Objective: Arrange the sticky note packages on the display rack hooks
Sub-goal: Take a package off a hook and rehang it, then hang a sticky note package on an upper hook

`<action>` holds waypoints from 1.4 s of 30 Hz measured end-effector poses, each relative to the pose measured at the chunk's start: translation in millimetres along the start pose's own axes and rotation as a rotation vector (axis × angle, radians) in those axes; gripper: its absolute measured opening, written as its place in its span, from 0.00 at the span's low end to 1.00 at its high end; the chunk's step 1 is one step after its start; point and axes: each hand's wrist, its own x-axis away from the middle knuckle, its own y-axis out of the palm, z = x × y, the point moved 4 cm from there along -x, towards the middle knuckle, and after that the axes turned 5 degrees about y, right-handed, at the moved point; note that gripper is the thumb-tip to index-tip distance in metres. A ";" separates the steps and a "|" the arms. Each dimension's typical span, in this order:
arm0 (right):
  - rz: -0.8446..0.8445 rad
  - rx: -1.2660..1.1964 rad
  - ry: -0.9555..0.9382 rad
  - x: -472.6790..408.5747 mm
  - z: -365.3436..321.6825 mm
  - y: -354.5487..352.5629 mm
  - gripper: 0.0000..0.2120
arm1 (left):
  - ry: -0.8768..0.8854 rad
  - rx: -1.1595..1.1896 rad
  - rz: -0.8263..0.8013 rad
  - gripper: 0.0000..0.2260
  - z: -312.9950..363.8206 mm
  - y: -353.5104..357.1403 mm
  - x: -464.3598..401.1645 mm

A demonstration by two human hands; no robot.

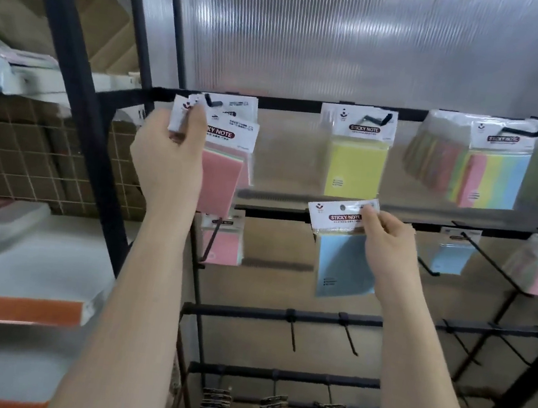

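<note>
At frame center, the left hand (168, 154) is pinching a pink sticky note package (221, 177) at the top-row hook (213, 101) while the right hand (388, 242) is pinching a blue sticky note package (341, 263).

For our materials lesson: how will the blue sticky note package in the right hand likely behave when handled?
The blue sticky note package probably feels light: the right hand pinches only its header. It hangs tilted, so it may swing. Its glossy wrapper looks somewhat slippery.

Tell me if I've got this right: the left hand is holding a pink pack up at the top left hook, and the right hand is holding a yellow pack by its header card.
Not quite. In the head view the right hand pinches a blue pack by its header card, not a yellow one. The yellow pack hangs on a top-row hook. The left hand does hold the pink pack at the top left hook.
</note>
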 end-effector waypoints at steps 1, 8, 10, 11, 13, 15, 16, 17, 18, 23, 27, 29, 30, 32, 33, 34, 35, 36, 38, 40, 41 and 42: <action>0.000 -0.005 0.009 2.9 -0.2 4.8 0.18 | 0.017 0.019 0.013 0.11 0.0 0.7 -6.4; 0.036 0.016 0.013 12.3 2.0 18.5 0.20 | -0.028 0.020 0.019 0.11 -19.0 14.9 -32.8; 0.036 0.022 0.007 12.5 2.4 19.9 0.21 | -0.048 0.020 -0.004 0.11 -26.4 18.9 -32.0; 0.036 0.023 0.005 12.7 2.4 20.2 0.21 | -0.057 0.019 -0.003 0.11 -29.1 20.0 -30.6; 0.037 0.031 0.009 13.2 1.9 20.3 0.21 | -0.064 0.040 0.013 0.10 -32.3 21.8 -28.0; 0.048 0.045 0.007 12.2 1.1 19.0 0.20 | -0.078 0.054 0.023 0.10 -33.3 24.8 -27.7; 0.054 0.059 0.004 11.5 0.3 18.0 0.20 | -0.092 0.049 0.019 0.10 -34.2 27.4 -28.7; 0.057 0.078 0.005 10.7 -0.7 17.0 0.19 | -0.109 0.038 0.010 0.10 -34.9 30.5 -29.4; 0.056 0.094 0.011 10.0 -1.4 16.0 0.17 | -0.125 0.026 -0.003 0.09 -37.2 34.1 -30.6; 0.068 0.103 0.019 7.6 -2.5 9.8 0.18 | -0.208 0.034 -0.052 0.18 -52.7 52.7 -29.0; 0.086 0.151 0.025 5.1 -1.8 5.3 0.19 | -0.220 -0.056 -0.067 0.25 -60.3 59.0 -22.9; 0.083 0.140 0.020 3.9 -0.9 3.1 0.19 | -0.224 -0.042 -0.024 0.24 -62.5 58.0 -22.2; 0.078 0.128 0.018 4.2 -0.8 2.4 0.19 | -0.233 -0.030 0.010 0.23 -63.2 56.5 -20.8; 0.072 0.108 0.016 4.9 -0.3 1.2 0.20 | -0.250 -0.035 0.084 0.21 -62.6 51.8 -13.3; 0.069 0.097 0.014 5.2 0.4 0.4 0.20 | -0.243 -0.048 0.122 0.21 -61.3 48.5 -7.2; 0.066 0.089 0.011 5.7 0.8 -0.3 0.19 | -0.220 -0.057 0.155 0.21 -60.1 45.4 -0.2; 0.066 0.084 0.006 5.9 1.2 -1.4 0.18 | -0.190 -0.056 0.179 0.19 -58.6 42.8 7.1; 0.070 0.082 0.002 6.0 1.3 -3.0 0.17 | -0.167 -0.043 0.189 0.17 -58.5 41.3 14.4; 0.078 0.082 0.000 6.2 2.3 -7.6 0.17 | -0.156 -0.003 0.163 0.11 -58.0 42.2 29.2; 0.095 0.092 -0.008 6.3 4.0 -15.0 0.19 | -0.162 0.037 0.101 0.05 -55.2 47.0 42.9; 0.105 0.095 -0.012 5.8 5.1 -19.7 0.20 | -0.166 0.048 0.061 0.03 -52.7 50.4 49.2; 0.117 0.095 -0.013 5.6 6.4 -24.9 0.21 | -0.166 0.053 0.017 0.02 -49.7 54.3 55.6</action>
